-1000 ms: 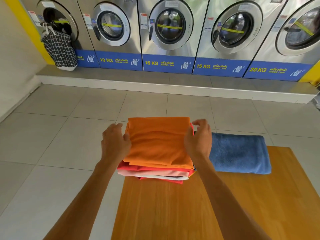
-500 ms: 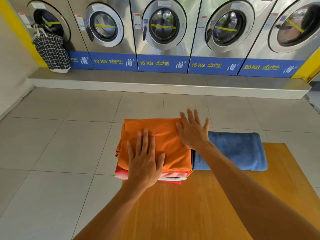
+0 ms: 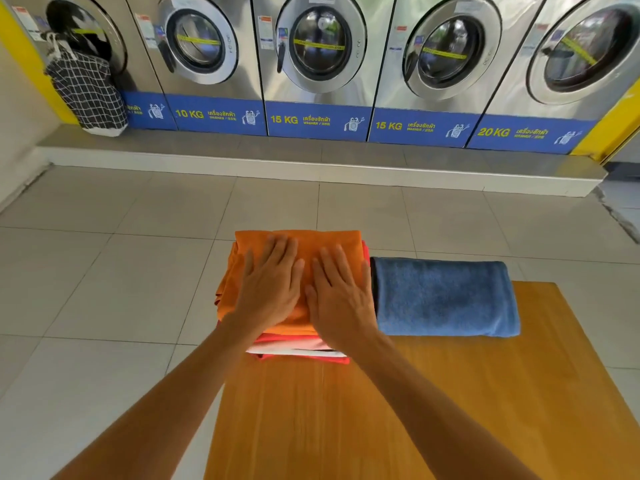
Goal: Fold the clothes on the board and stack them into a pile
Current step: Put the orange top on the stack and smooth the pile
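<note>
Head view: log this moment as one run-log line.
left hand: flat on orange garment | right hand: flat beside it | pile: on board | blue towel: beside pile, unstacked

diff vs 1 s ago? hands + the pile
Both hands let go of the sides of the orange garment. The left hand and right hand now lie flat side by side on top of it, palms down, pressing the pile. Unchanged: the pile sits at the board's far left corner, with the folded blue towel beside it.
</note>
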`<state>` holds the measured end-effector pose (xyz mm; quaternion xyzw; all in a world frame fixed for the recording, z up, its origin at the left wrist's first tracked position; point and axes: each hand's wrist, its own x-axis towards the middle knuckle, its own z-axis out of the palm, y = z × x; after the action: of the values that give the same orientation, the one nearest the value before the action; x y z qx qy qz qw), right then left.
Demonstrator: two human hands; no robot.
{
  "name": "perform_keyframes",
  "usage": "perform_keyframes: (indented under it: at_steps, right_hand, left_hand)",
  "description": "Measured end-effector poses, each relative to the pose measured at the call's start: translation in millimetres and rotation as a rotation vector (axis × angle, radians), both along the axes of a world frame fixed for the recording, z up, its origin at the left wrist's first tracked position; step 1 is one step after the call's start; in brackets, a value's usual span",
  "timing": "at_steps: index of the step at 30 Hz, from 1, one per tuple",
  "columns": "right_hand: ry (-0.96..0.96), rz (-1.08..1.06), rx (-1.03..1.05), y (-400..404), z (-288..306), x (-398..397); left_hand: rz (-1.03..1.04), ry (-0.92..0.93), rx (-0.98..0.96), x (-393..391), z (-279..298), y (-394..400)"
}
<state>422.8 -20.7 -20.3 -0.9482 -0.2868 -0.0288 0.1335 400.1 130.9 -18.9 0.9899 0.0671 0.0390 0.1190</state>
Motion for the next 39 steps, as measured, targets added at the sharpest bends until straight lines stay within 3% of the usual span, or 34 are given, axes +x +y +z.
perform_keyframes:
  at_steps: [4,7,9,11,16,22,26,28,31,39]
  right_hand:
    - [0.014,-0.191,0.146,-16.9,-8.6,-27.1]
    - [0.076,-0.47,0.346,-39.4,12.5,-34.2]
    - [0.334,-0.629,0.408,-49.7,21.8,-34.4]
    - [0.545,-0.651,0.399,-56.4,18.0,-34.0]
    - [0.864,-0.631,0.849,-62.3,15.6,-41.2]
    - [0.907,-0.585,0.887,-67.5,23.4,-59.5]
    - [0.945,-0.491,0.698,-76.8,35.6,-38.8]
    - [0.856,-0.534,0.59,-76.0,35.3,-8.4]
    - [0.643,-0.595,0.601,-61.6,31.2,47.2]
    - [0.571,-0.52,0.494,-28.0,20.8,128.7]
  left_hand:
    - [0.073,0.137,0.047,29.4,-2.1,4.1]
    - [-0.001,0.04,0.112,33.4,0.0,-16.8]
    - [-0.112,-0.02,0.1,32.1,-3.9,-36.7]
    - [-0.143,-0.022,0.124,34.7,-10.0,-48.9]
    - [-0.131,0.03,0.158,40.5,-15.5,-47.4]
    - [-0.145,0.059,0.092,41.2,-13.4,-42.9]
    - [-0.179,0.067,0.094,36.5,-15.1,-41.6]
    - [-0.178,0.051,0.121,34.5,-17.5,-42.2]
    - [-0.173,0.022,0.131,34.8,-20.3,-42.8]
    - [-0.166,-0.022,0.132,31.0,-25.7,-43.6]
